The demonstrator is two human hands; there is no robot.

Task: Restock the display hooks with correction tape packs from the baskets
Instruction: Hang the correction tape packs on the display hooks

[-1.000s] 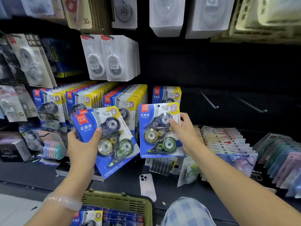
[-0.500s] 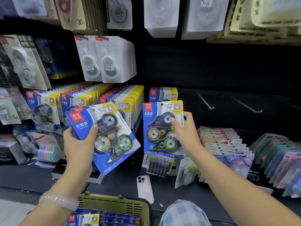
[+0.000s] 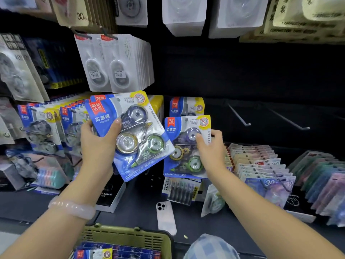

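My left hand (image 3: 99,146) grips a small stack of blue correction tape packs (image 3: 130,135), tilted, in front of the full hooks of the same packs (image 3: 56,124). My right hand (image 3: 211,148) pinches the right edge of a single blue pack (image 3: 183,146), held upright just below a hanging pack (image 3: 186,107) of the same kind on a hook. An olive basket (image 3: 127,238) at the bottom edge holds more blue packs (image 3: 104,253).
Two bare metal hooks (image 3: 239,116) (image 3: 291,122) stick out of the dark panel at right. A white phone (image 3: 166,217) lies on the shelf. Rows of coloured packs (image 3: 261,165) fill the right shelf; white packs (image 3: 115,62) hang above.
Both hands have risen toward the display. The left stack has moved up and right in front of the hanging packs; the right pack sits closer beneath the hook's pack.
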